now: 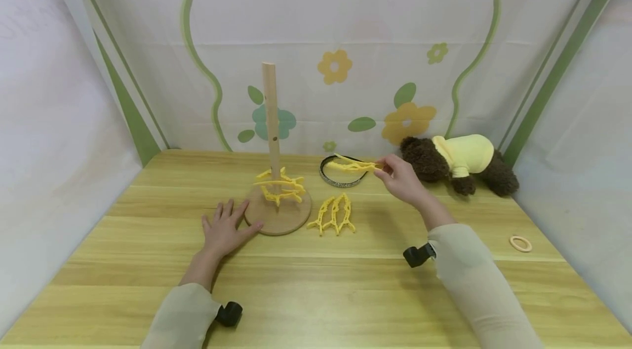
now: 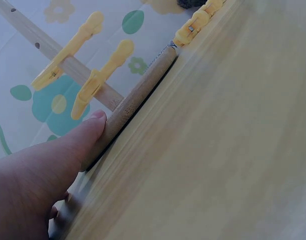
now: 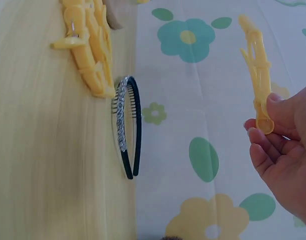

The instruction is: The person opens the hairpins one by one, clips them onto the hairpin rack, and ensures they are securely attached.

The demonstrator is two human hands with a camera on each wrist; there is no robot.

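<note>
"Clip (image 1: 353,167) in the right hand (image 1: 402,180), is it?"

"Yes, a yellow one, pinched by one end between thumb and fingers. It's held up off the table (image 1: 345,294), and in the head view it overlaps the headband (image 1: 340,184)."

"And the left hand (image 1: 224,235)?"

"Fingers spread wide, down at the left side of the round base (image 1: 281,226). The thumb touches the rim; the left wrist view shows that clearly."

"What's standing on that base?"

"An upright wooden post (image 1: 271,102). More yellow clips sit around its lower part, at two heights."

"Any others?"

"Some loose clips (image 1: 336,216) lie side by side just right of the base, nearer the person than the headband."

"Further out?"

"A brown stuffed toy (image 1: 466,155), dressed in yellow, lies at the back right. A small ring (image 1: 520,249) lies near the right edge."
</note>
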